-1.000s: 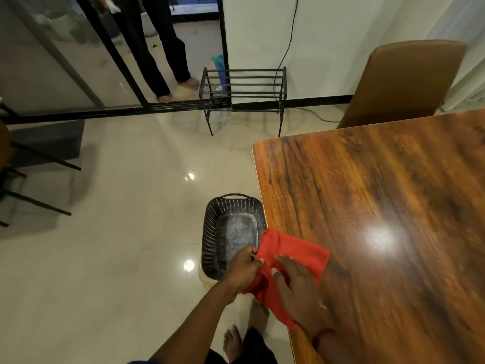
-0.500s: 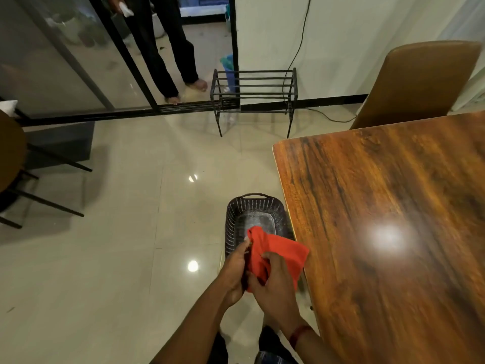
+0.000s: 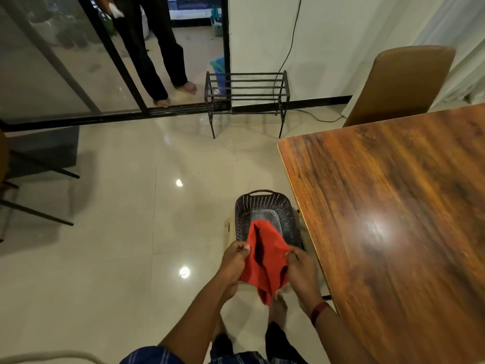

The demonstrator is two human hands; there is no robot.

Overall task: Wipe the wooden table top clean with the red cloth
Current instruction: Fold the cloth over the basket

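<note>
The red cloth [image 3: 265, 261] hangs between both hands, off the table and above a dark perforated basket [image 3: 240, 216] on the floor. My left hand [image 3: 233, 261] pinches its left edge and my right hand [image 3: 301, 269] grips its right edge, spreading it. The glossy wooden table top [image 3: 393, 232] fills the right side, its left edge just right of my right hand. The cloth does not touch the table.
A tan chair [image 3: 401, 85] stands at the table's far end. A black metal rack [image 3: 246, 98] is against the wall, with a cable behind it. Another person's legs [image 3: 160, 61] stand beyond the glass door. Chair legs [image 3: 39, 195] at left.
The cloth has come off the table's edge and moved left over the basket. Both hands now hold it spread apart instead of bunched together.
</note>
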